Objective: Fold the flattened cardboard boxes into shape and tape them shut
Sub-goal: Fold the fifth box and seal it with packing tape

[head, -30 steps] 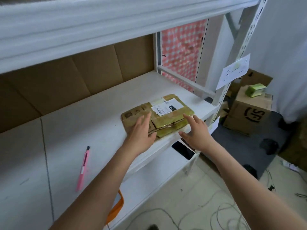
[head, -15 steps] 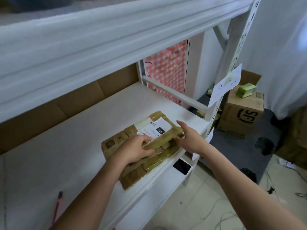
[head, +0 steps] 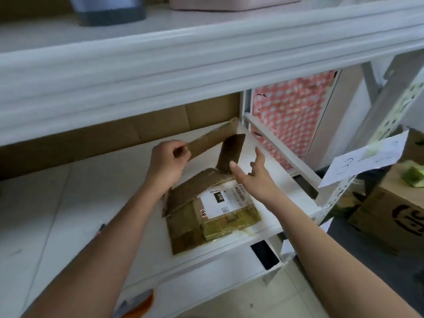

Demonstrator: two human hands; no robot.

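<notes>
A person's two bare hands work a flattened cardboard box [head: 206,216] on a white shelf [head: 96,193] of a metal rack, seen from a head cam looking down. The box lies near the shelf's front-right edge, its lower part flat on the surface w/ a white shipping label [head: 226,199] facing up and yellowish tape across its near end. The left hand [head: 168,164] has fingers curled round the end of a long cardboard flap [head: 211,140], pinching it and holding it raised off the shelf, tilted up toward the back. The right hand [head: 251,175] is spread wide, fingers straight, thumb tip touching a darker flap [head: 230,152] that stands nearly upright btw. the two hands; the other fingers are apart from it, gripping nothing. Brown cardboard sheets [head: 160,120] line the back of the shelf. An upper shelf beam [head: 206,65] fills the top of the frame, a grey container [head: 107,10] and a pink one on it. Right of the rack: a pink dotted panel [head: 291,115], a handwritten paper tag [head: 364,161] on the upright post, and a printed brown carton [head: 394,214] on the floor w/ a green item on top. A dark phone-like object [head: 263,254] sits on the lower shelf, just below the box.
</notes>
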